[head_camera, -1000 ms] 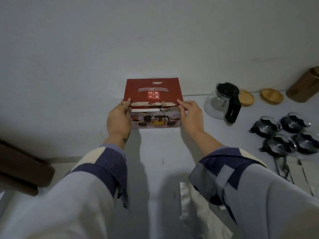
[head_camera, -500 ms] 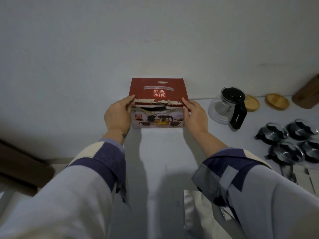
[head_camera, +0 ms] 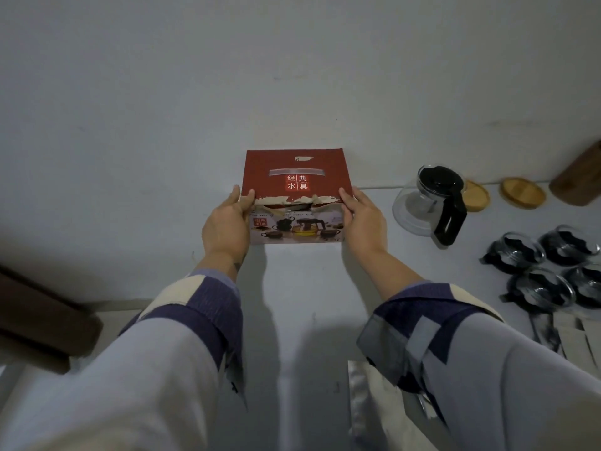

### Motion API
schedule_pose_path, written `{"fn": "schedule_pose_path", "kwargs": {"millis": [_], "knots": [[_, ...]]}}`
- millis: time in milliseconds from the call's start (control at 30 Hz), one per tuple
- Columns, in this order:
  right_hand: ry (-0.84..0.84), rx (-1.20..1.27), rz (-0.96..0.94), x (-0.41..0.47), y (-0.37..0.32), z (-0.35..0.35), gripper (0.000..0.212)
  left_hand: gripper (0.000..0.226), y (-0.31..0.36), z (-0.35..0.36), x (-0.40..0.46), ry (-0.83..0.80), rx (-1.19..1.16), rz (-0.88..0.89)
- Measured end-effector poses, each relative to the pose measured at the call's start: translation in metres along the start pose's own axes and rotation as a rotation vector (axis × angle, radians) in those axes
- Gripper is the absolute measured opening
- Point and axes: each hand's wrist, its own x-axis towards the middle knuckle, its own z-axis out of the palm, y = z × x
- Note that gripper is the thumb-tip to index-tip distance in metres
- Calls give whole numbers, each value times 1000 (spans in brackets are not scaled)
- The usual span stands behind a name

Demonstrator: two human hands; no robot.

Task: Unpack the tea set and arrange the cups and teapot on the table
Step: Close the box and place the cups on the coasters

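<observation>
The white worktop (head_camera: 292,288) meets a pale wall. A red box (head_camera: 295,177) stands at its back edge, gripped at its sides by the left hand (head_camera: 226,222) and right hand (head_camera: 361,219). To the right stands a glass teapot (head_camera: 426,200), then four cups (head_camera: 549,268) clustered nearer, and two wooden coasters (head_camera: 520,192).

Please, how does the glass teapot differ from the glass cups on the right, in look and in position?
The glass teapot is one large piece; the glass cups are four smaller pieces.
The teapot has a black lid and a long black handle; the cups sit in black holders and have no lids.
The teapot stands nearer the wall, beside the red box; the cups are clustered nearer the person, at the right edge.
Both are clear glass with black parts and stand on the white table.
</observation>
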Motion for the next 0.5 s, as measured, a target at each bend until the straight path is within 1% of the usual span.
{"fn": "schedule_pose_path", "kwargs": {"millis": [167, 267, 367, 433, 467, 500], "knots": [[-10, 37, 11, 0, -2, -2, 37, 40, 3, -1, 0, 15, 12, -11], [-44, 55, 22, 1, -3, -6, 39, 39, 9, -6, -1, -11, 63, -33], [-192, 120, 23, 4, -2, -17, 56, 40, 21, -13, 0, -37, 154, -45], [-298, 133, 25, 3, -1, -31, 69, 40, 36, -17, -1, -18, 233, -5], [-320, 132, 47, 3, 0, -39, 72, 40, 45, -17, -2, -3, 246, 26], [-320, 140, 78, 2, 1, -47, 71, 41, 55, -18, -4, 10, 244, 56]]}}
